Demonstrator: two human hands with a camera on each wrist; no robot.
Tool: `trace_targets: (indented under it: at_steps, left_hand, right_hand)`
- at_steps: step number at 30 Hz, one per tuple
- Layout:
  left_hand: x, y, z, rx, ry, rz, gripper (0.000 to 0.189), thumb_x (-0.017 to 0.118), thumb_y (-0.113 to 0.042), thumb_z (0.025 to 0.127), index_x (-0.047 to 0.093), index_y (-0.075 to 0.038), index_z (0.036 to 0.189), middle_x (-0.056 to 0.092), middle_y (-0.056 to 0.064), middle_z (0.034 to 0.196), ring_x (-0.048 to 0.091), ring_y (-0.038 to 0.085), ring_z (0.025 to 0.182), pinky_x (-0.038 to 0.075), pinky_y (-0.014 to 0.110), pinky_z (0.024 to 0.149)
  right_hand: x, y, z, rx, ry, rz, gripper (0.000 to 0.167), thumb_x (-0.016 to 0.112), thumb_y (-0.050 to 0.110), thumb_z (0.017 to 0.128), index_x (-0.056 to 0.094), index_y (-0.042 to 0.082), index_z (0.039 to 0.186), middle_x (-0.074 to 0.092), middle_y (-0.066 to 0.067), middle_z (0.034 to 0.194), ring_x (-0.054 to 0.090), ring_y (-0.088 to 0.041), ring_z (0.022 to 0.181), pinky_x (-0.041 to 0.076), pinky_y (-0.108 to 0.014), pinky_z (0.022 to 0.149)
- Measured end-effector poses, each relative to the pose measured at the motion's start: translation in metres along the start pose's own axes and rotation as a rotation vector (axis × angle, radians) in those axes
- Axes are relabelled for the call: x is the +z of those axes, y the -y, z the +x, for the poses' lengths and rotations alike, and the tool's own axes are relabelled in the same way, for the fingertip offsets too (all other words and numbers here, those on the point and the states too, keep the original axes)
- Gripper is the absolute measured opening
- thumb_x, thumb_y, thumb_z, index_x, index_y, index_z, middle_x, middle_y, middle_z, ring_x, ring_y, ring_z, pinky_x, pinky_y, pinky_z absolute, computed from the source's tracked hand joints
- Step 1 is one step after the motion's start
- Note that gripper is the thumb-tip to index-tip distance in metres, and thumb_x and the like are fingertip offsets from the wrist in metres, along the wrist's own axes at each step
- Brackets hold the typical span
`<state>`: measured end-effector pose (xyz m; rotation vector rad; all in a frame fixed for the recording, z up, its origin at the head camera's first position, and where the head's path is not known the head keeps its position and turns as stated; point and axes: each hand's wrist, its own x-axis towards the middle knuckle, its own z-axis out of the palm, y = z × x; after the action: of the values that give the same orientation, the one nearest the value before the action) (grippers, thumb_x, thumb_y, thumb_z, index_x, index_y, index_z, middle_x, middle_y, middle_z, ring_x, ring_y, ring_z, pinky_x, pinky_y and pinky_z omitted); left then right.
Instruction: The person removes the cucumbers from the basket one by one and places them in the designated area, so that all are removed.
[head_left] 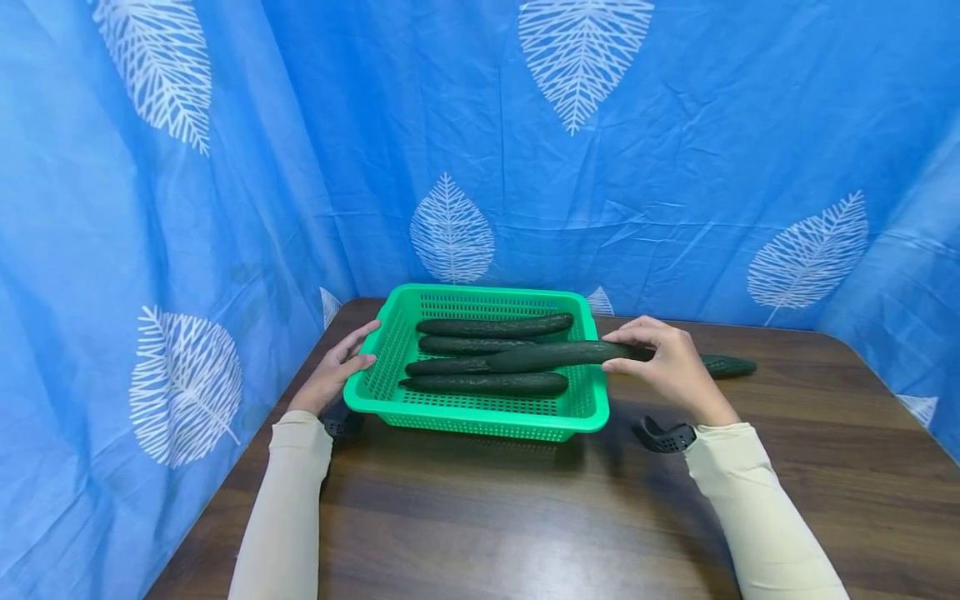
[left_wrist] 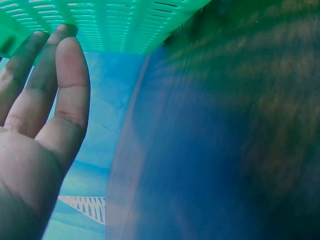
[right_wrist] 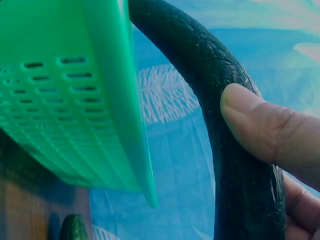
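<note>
A green plastic basket [head_left: 480, 422] with slotted walls stands on the table, several dark green cucumbers [head_left: 491, 384] lying lengthwise inside. At its left end my left hand [head_left: 335, 373] holds the rim, the thumb over the top edge; in the left wrist view, fingertips touch the slotted outer wall. My right hand [head_left: 667, 367] pinches a long, slightly bent cucumber [head_left: 558, 356] between thumb and fingers near its right end. That cucumber reaches across the right rim, above those in the basket. Beyond my right hand another cucumber [head_left: 729, 366] lies on the table, partly hidden by the hand.
The brown wooden table [head_left: 465, 517] extends in front of and to the right of the basket. A blue curtain [head_left: 675, 167] with white leaf prints hangs close behind the table and along its left side. Black straps [head_left: 663, 435] circle both wrists.
</note>
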<state>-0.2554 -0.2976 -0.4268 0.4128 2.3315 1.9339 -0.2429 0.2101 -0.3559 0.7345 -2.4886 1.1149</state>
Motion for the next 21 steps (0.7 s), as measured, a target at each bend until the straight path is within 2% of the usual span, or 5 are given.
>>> trace_targets:
  at_steps: [7,13,21]
  left_hand:
    - [0.000,-0.001,-0.001,0.003,-0.001,0.011,0.068,0.052,-0.014,0.113,0.022,-0.006,0.173,0.013,0.014,0.180,0.013,0.039,0.165,0.040,0.015,0.105]
    - [0.001,0.000,0.001,0.000,0.000,-0.014,0.068,0.052,-0.013,0.113,0.021,-0.006,0.173,0.014,0.016,0.180,0.019,0.040,0.162,0.042,0.016,0.105]
    - [0.000,0.001,-0.001,0.001,-0.005,-0.008,0.067,0.052,-0.012,0.113,0.022,-0.004,0.173,0.013,0.015,0.180,0.011,0.038,0.165,0.041,0.014,0.104]
  right_hand:
    - [-0.010,-0.009,-0.011,-0.015,-0.015,-0.012,0.033,0.092,0.001,0.084,0.083,0.003,0.115,0.075,-0.006,0.108,0.061,-0.003,0.097,0.049,-0.016,0.079]
    - [-0.020,-0.014,-0.016,-0.019,-0.031,-0.023,0.034,0.091,-0.002,0.084,0.083,0.003,0.116,0.074,-0.008,0.109,0.059,0.000,0.099,0.048,-0.013,0.082]
    - [-0.029,-0.020,-0.020,-0.063,-0.056,-0.056,0.036,0.090,-0.005,0.082,0.083,0.004,0.116,0.075,-0.009,0.111,0.057,0.005,0.103,0.046,-0.012,0.084]
